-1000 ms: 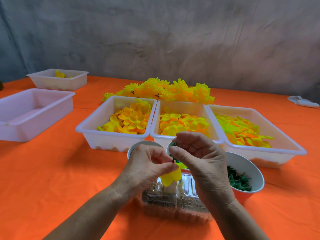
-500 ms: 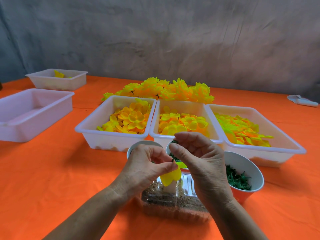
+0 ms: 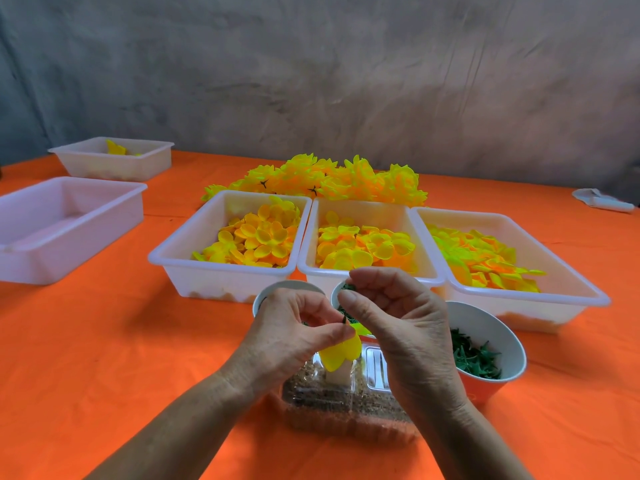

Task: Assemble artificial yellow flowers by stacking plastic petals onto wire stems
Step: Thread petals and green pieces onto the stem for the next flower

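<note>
Now — left hand [image 3: 294, 327] pinches yellow petal [image 3: 341, 351] | right hand [image 3: 391, 317] pinches green piece [image 3: 347, 287]

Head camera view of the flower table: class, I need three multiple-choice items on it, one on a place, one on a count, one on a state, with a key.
1. Where does the pile of finished yellow flowers lie?
A. behind the three petal trays
B. inside the left empty tray
C. in the cup

2. How many white trays stand side by side holding loose petals?
A. one
B. three
C. five

3. What is the left hand doing?
A. lying flat on the cloth
B. pinching a yellow petal piece
C. lifting a tray

Key: 1 A, the pile sits beyond the trays' far rims. 2 B, the left tray, middle tray and right tray adjoin. 3 B, thumb and fingers close on the piece above the clear box.
</note>
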